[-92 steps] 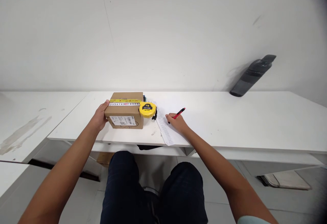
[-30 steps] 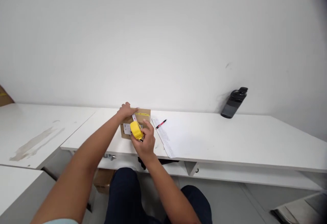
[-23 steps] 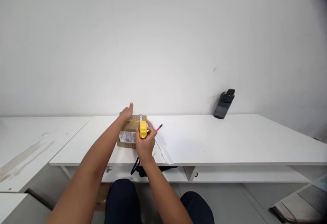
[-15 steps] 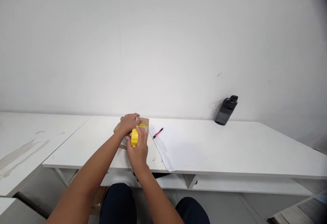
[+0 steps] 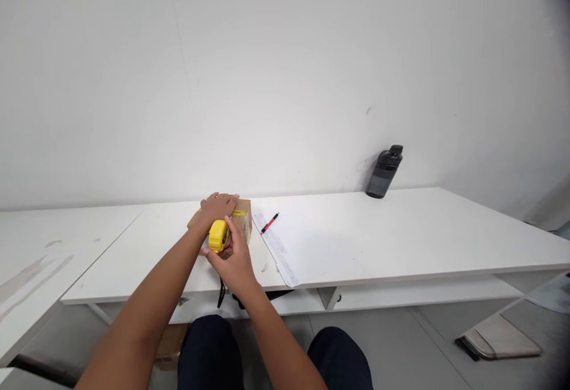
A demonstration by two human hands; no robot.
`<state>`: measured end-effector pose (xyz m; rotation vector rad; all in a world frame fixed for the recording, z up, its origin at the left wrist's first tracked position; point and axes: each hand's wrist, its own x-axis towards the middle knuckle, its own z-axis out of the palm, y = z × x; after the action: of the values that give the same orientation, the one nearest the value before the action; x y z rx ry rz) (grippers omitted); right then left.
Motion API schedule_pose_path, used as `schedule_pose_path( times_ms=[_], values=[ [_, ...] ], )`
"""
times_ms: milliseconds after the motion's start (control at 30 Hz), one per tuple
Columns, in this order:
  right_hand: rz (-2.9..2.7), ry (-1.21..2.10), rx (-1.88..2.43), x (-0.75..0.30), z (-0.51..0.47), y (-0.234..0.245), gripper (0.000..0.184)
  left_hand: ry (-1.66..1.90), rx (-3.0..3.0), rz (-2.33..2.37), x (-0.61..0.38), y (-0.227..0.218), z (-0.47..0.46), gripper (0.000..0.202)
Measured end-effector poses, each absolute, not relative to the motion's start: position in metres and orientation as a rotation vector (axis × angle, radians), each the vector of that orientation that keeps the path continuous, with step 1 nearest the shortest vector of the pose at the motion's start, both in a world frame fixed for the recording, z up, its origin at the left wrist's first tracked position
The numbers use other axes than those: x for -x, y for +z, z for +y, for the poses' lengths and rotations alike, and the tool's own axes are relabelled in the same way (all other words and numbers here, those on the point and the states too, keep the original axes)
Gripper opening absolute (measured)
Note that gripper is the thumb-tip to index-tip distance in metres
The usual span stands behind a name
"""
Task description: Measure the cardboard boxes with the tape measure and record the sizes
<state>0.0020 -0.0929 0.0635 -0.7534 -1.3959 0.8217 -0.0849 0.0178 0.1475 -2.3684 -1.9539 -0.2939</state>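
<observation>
A small brown cardboard box [image 5: 244, 205] with yellow tape and a clear-taped side sits on the white table. My left hand [image 5: 218, 207] lies over the top of the box with its fingers bent against it; the fingertips are partly hidden. In my right hand [image 5: 235, 259] is a yellow tape measure [image 5: 218, 235], gripped between thumb and fingers at the near side of the box. A dark wrist strap [image 5: 221, 292] hangs below it past the table edge. Whether any blade is drawn out cannot be seen.
Right of the box lie printed paper sheets [image 5: 307, 247] with a red and black pen [image 5: 269, 223] on them. Farther right a dark bottle [image 5: 385, 171] stands by the wall. The white table [image 5: 401, 230] has a shelf [image 5: 423, 292] beneath; a carton [image 5: 170, 347] is on the floor.
My right hand has turned and shifted left with the tape measure, showing more of its yellow case. The strap now hangs in sight. My left hand stays on the box; the view has shifted.
</observation>
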Motion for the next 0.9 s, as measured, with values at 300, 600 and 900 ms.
schedule_pose_path(
  times_ms=[300,600,900],
  values=[
    [-1.45,0.817,0.761,-0.008,-0.104,0.066,0.081,-0.626,2.451,-2.082,0.095,0.141,0.032,0.04],
    [-1.486,0.845,0.732,0.002,-0.1,0.064,0.074,-0.499,2.533,-1.945,0.1,0.134,0.045,0.05],
    [-1.33,0.846,0.707,0.017,-0.108,0.064,0.067,-0.394,2.554,-1.916,0.095,0.137,0.045,0.047]
  ],
)
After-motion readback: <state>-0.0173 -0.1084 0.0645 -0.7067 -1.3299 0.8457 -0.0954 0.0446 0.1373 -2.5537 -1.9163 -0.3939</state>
